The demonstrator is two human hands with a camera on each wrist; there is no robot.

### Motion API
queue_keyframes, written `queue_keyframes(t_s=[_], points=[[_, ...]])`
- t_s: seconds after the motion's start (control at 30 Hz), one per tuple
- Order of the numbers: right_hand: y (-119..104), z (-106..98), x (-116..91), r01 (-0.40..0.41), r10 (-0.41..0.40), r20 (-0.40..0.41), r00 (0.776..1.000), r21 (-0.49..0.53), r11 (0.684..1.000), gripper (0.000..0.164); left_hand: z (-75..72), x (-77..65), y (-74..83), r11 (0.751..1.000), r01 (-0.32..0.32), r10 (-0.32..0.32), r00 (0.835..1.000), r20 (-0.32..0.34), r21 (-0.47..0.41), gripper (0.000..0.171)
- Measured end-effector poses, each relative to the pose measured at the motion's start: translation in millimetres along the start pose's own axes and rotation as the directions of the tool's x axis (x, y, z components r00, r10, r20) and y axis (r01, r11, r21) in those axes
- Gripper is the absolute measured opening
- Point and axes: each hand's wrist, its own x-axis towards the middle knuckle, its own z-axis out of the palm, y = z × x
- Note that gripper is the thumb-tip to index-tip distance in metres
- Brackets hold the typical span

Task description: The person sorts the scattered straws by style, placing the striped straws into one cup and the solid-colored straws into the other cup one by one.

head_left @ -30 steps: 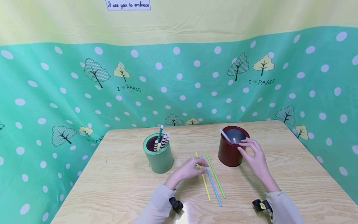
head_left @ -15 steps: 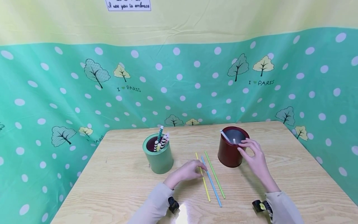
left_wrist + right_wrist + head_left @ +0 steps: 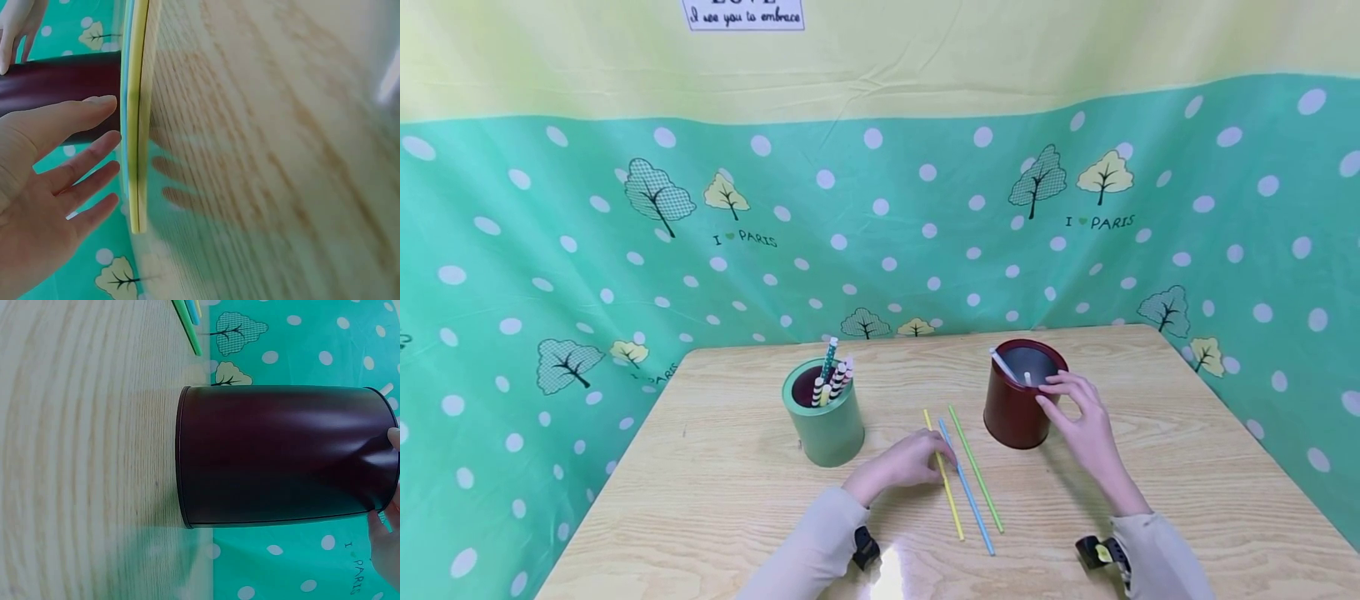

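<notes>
Three thin straw-like sticks lie side by side on the table: a yellow stick [image 3: 953, 508], a blue stick [image 3: 976, 508] and a green stick [image 3: 973, 467]. My left hand [image 3: 910, 460] hovers at the yellow and blue ones, fingers loosely bent. In the left wrist view a gap shows between its thumb and fingers [image 3: 94, 178], with nothing held. My right hand [image 3: 1086, 421] grips the rim of the dark red can [image 3: 1017, 417] with thumb and fingers. The can stands upright, and a white stick [image 3: 1003, 365] leans inside it, with another white tip behind the rim.
A green can [image 3: 827, 429] stands on the left side of the wooden table [image 3: 715, 500], holding several striped and dotted sticks [image 3: 829, 358]. Behind the table hangs a green and yellow curtain [image 3: 880, 208] with dots and trees.
My left hand has lowered slightly toward the yellow and blue sticks, its fingers drawing closer to them. The right hand and the red can stay where they were.
</notes>
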Motion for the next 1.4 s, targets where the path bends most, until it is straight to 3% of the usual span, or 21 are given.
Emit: queue_keyframes(t_s=[0.9,1.4], points=[[4.2,1.4,0.1,0.051,-0.051,-0.01,0.999,0.003,0.999,0.016,7.9,5.8,-6.2,0.999,-0.041,0.04,0.999,0.035,0.025,0.02],[3.1,0.8,-0.2,0.019,-0.019,-0.006,1.0,0.007,1.0,0.016,7.9,4.7,-6.4,0.993,-0.087,0.082,0.995,0.064,0.08,0.011]])
